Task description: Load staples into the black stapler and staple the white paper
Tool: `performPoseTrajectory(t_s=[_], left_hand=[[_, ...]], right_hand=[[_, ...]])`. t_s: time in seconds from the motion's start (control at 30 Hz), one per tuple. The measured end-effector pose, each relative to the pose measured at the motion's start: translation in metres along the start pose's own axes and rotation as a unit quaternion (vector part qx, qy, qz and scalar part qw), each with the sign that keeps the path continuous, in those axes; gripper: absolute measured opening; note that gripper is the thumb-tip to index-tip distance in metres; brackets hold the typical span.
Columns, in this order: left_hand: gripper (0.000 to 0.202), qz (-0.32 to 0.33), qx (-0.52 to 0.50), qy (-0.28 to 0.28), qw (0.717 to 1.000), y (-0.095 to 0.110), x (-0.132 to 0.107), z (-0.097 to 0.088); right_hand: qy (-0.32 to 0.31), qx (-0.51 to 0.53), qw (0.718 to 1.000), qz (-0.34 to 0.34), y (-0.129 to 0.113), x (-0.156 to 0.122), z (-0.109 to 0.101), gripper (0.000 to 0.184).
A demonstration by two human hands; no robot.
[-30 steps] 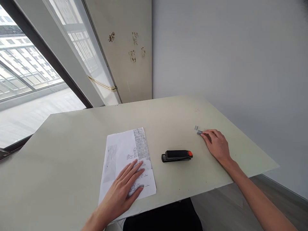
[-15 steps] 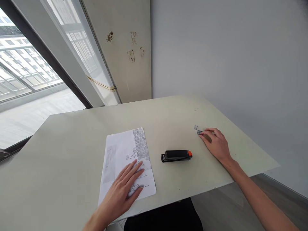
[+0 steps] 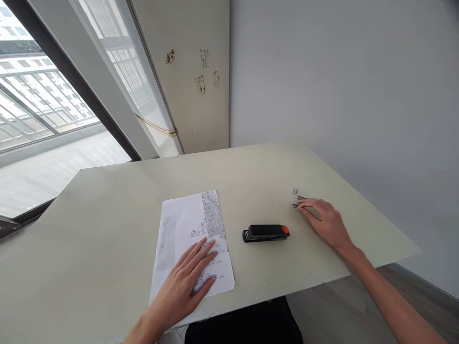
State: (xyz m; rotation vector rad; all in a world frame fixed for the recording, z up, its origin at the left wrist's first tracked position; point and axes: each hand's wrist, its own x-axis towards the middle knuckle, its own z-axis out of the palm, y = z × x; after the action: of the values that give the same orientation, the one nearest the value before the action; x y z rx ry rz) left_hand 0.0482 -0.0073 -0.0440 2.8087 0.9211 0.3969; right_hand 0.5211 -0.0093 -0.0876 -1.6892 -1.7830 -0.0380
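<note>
My left hand [image 3: 186, 279] lies flat with fingers spread on the near end of a printed white paper sheet [image 3: 186, 224] on the pale table [image 3: 107, 215]. A black stapler [image 3: 266, 233] with an orange tip lies to the right of the sheet. Further right, my right hand [image 3: 324, 222] pinches a thin grey strip of staples [image 3: 295, 206] at its fingertips, just above the tabletop. Two more small staple pieces [image 3: 295, 191] lie on the table just beyond it.
The table's right edge [image 3: 394, 239] is close to my right hand, with a grey wall behind it. A large window [image 3: 43, 105] and a stained panel [image 3: 190, 71] stand beyond the far edge. Something dark [image 3: 244, 322] sits below the near edge.
My right hand has drawn a little back toward me, bringing a staple strip away from the pieces left on the table. My left hand stays on the paper.
</note>
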Motion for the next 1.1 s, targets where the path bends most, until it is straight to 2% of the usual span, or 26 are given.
performPoseTrajectory(t_s=[0.27, 0.43, 0.53, 0.67, 0.77, 0.87, 0.97, 1.1], left_hand=[[0.051, 0.004, -0.019, 0.01, 1.0, 0.0, 0.0, -0.003], [0.037, 0.046, -0.06, 0.063, 0.995, 0.001, 0.012, -0.012], [0.027, 0.028, -0.091, 0.099, 0.99, 0.003, 0.028, -0.02], [0.017, -0.019, -0.135, 0.13, 0.982, 0.01, 0.049, -0.028], [0.018, -0.054, -0.158, 0.135, 0.977, 0.016, 0.058, -0.03], [0.021, -0.059, -0.165, 0.138, 0.975, 0.02, 0.064, -0.029], [0.022, -0.048, -0.176, 0.134, 0.974, 0.022, 0.068, -0.027], [0.017, -0.027, -0.185, 0.139, 0.972, 0.024, 0.075, -0.026]], right_hand=[[-0.033, 0.13, 0.988, 0.075, -0.076, 0.021, -0.022, 0.026], [-0.074, 0.238, 0.962, 0.114, -0.121, 0.032, -0.028, 0.028], [-0.113, 0.286, 0.945, 0.114, -0.141, 0.038, -0.029, 0.028], [-0.176, 0.323, 0.924, 0.107, -0.166, 0.04, -0.027, 0.029], [-0.248, 0.352, 0.896, 0.105, -0.184, 0.039, -0.028, 0.028], [-0.311, 0.37, 0.87, 0.096, -0.197, 0.039, -0.029, 0.028], [-0.336, 0.385, 0.854, 0.095, -0.203, 0.041, -0.029, 0.03], [-0.335, 0.402, 0.847, 0.094, -0.205, 0.041, -0.026, 0.03]])
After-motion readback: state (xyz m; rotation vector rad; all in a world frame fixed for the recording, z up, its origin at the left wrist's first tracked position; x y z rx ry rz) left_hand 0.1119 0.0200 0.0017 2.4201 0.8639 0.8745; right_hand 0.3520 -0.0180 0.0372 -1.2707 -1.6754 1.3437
